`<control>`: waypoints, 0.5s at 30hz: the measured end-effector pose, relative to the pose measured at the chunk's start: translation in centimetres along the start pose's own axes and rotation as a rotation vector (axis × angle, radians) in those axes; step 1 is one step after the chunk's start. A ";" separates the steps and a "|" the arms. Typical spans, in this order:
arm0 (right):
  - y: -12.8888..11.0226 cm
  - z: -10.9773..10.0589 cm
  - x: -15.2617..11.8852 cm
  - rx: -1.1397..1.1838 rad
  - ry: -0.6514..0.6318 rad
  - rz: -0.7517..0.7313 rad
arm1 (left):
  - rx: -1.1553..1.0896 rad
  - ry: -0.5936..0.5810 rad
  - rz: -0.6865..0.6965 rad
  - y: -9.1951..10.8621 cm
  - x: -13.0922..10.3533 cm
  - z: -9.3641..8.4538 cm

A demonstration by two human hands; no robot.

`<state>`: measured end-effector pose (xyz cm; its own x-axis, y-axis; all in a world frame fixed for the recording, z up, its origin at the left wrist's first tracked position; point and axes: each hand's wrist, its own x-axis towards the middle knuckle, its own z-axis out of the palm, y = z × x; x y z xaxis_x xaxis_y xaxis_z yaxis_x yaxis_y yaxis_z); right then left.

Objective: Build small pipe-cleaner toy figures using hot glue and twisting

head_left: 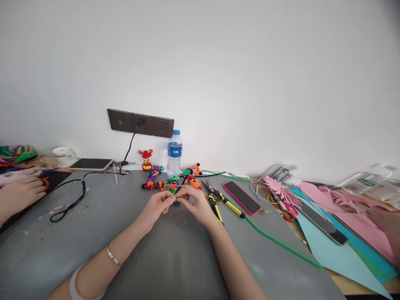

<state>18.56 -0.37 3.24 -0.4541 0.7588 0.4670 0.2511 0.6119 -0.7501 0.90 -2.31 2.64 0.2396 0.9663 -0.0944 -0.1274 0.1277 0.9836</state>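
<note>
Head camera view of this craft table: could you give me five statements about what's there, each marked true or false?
1. The left hand and right hand meet at a small green piece. True.
2. The water bottle is topped in red. False: the bottle has a blue cap.
3. A black cord runs from the wall socket. True.
4. The pink-edged phone leans against the wall. False: the phone lies flat on the table.
5. A silver bracelet is worn on the left arm. True.

Bottle clear plastic; bracelet metal (shiny); light-blue sheet matt paper.
</note>
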 end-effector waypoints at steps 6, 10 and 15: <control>-0.2 0.1 0.1 -0.020 0.025 -0.018 | -0.001 -0.031 0.016 -0.4 0.1 -0.3; -0.4 0.2 0.1 -0.088 0.044 -0.055 | -0.014 -0.050 0.003 -0.1 0.1 0.0; -0.3 0.3 0.1 -0.133 0.058 -0.078 | -0.017 -0.069 -0.014 -0.1 0.1 0.0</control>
<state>18.16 -0.60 3.36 -0.4273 0.7170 0.5507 0.3297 0.6908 -0.6435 0.99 -2.24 2.49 0.3069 0.9468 -0.0966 -0.1399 0.1453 0.9795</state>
